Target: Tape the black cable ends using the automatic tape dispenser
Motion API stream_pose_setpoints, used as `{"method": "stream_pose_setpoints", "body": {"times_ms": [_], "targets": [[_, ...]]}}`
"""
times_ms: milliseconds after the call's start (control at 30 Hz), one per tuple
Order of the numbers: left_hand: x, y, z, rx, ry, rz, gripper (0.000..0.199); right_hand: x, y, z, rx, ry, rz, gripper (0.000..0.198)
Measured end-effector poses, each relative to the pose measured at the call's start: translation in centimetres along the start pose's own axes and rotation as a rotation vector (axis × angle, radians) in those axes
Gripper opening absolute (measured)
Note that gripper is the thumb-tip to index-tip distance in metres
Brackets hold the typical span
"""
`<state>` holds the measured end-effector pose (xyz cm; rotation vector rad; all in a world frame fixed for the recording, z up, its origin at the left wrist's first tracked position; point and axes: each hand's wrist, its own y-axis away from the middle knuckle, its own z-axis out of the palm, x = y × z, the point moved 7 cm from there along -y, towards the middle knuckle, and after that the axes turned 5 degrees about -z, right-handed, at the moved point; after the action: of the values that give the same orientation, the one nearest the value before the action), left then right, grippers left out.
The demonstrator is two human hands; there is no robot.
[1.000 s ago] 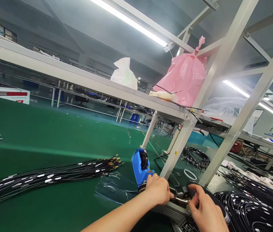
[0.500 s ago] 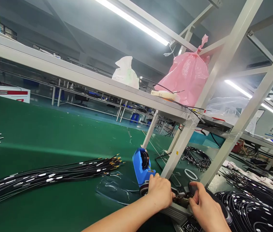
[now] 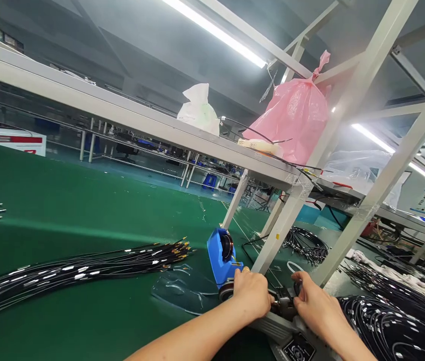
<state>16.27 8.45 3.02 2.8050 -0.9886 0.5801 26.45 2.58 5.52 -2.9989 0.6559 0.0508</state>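
Observation:
My left hand (image 3: 252, 295) is closed, knuckles up, at the left side of a small bench machine with a grey base (image 3: 278, 328). Whatever its fingers hold is hidden beneath them. Across a dark metal part (image 3: 283, 303) of the machine, my right hand (image 3: 316, 305) is closed, thumb and fingers bent around a dark piece (image 3: 297, 288) that I cannot make out. Just beyond my left hand stands a blue tape dispenser (image 3: 218, 263) with a dark roll in it. A clear plastic sheet (image 3: 184, 291) lies to the left of that hand.
A long bundle of black cables (image 3: 84, 268) lies on the green tabletop (image 3: 84, 200). Coiled black cables (image 3: 389, 326) sit at the right. A white frame post (image 3: 272, 245) rises behind the machine. The shelf above (image 3: 141, 118) bears a pink bag (image 3: 295, 120).
My right hand has moved slightly left and closer to the metal part. My left hand stays at the machine. The whole view has shifted a little.

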Motion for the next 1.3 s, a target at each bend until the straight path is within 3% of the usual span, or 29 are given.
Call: {"method": "stream_pose_setpoints", "body": {"times_ms": [667,1300], "targets": [[0.4,-0.6,-0.3,-0.046,0.044,-0.023,0.034,-1.1,-2.3,-1.4,-0.063,0.169,-0.111,0.045],[-0.1,-0.2,0.0,0.000,0.038,0.045,0.030,1.2,-2.6,-1.4,-0.031,0.105,-0.075,0.022]]}}
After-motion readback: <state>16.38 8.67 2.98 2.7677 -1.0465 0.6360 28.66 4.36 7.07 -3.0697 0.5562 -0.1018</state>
